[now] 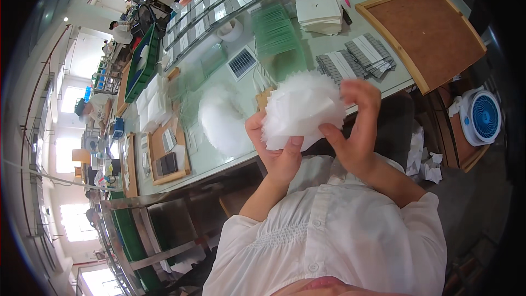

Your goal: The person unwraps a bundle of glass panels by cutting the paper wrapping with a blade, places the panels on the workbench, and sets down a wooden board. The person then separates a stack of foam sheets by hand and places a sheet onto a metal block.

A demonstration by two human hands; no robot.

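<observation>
The long pale-green bench point(219, 156) runs away from you towards the upper left, and your white-sleeved forearms come up from below to meet in front of its near edge. On its far right corner lies a large brown corkboard panel in a light wooden frame point(424, 35). Rows of clear-fronted rack strips point(219, 5) stretch along its back. Held up between you and the bench is the bundle of thin, white, translucent plastic sheets fanned out in a ruffled round mass point(301, 107), which hides part of the bench edge behind it. Your right hand point(356, 131) grips the bundle's right side, with the thumb pressed on the front near the lower edge and the fingers point(359, 90) curled over the top right rim. Your left hand point(276, 151) holds the bundle from below, with the thumb pinching the bottom edge and the other fingers tucked behind the sheets. Just left of the bundle, a second white, fluffy heap of the same sheets point(222, 120) rests on the bench. Farther back stand a stack of square white paper pads point(319, 13) and fanned piles of grey and white strips point(356, 57). A small blue round fan point(482, 116) sits low at your right, off the bench.
</observation>
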